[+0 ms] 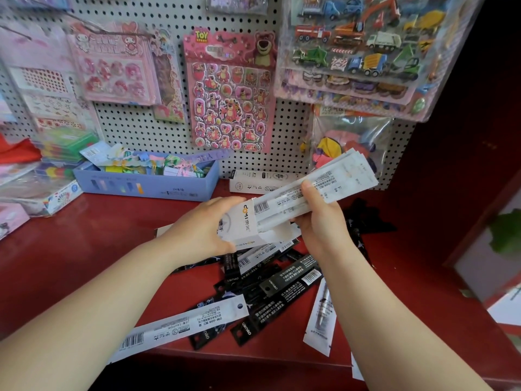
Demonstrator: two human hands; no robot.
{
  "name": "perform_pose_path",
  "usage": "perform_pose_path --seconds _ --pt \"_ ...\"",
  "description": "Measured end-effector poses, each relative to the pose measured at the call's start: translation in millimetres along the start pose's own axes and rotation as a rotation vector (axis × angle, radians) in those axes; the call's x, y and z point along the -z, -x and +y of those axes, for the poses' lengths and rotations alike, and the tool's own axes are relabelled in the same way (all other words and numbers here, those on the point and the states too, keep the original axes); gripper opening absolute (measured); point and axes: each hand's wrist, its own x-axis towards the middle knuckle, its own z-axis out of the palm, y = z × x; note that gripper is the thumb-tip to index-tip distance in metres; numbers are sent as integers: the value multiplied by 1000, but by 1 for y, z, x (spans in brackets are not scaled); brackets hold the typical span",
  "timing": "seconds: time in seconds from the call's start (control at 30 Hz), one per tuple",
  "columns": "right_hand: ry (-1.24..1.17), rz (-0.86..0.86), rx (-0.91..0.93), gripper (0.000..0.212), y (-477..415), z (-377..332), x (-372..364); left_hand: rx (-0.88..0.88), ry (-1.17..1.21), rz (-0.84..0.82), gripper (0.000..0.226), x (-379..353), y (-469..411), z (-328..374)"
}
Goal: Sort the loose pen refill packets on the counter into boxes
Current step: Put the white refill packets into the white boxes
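Observation:
My left hand [203,227] grips a white refill box [239,224] held above the red counter. Its open end faces right. My right hand [321,221] holds a bundle of white refill packets [324,182], and their lower ends sit inside the box mouth. Below my hands, a pile of loose black packets [270,289] and white packets [180,325] lies on the counter [84,249]. Another white packet [321,323] lies to the right, partly under my right forearm.
A second white box [253,180] lies against the pegboard behind my hands. A blue box [146,179] of coloured stationery stands at the back left. Sticker sheets [231,91] hang on the pegboard above. A dark red wall [451,136] closes the right side.

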Motion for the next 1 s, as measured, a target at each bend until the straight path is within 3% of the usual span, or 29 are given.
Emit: perform_pose_path --seconds 0.17,0.4,0.57,0.67,0.77,0.83,0.9,1.0 --pt "7 -32 -40 11 3 4 -2 32 -47 69 82 -2 2 5" --pt "160 35 -181 31 8 14 -8 41 -27 117 76 -3 0 9" --pt "365 -5 -275 9 11 17 -8 19 -16 104 77 -7 0 9" --pt "407 -58 -351 26 9 11 2 42 -10 95 77 -7 1 4" --pt "304 130 -278 16 6 4 15 55 -2 94 78 -6 0 0" --pt "359 161 -147 6 5 0 18 51 -1 88 78 -6 0 1" --pt "475 122 -23 13 3 0 16 44 0 89 77 -7 0 3" --pt "691 107 5 27 1 5 8 31 -2 105 77 -8 0 5"
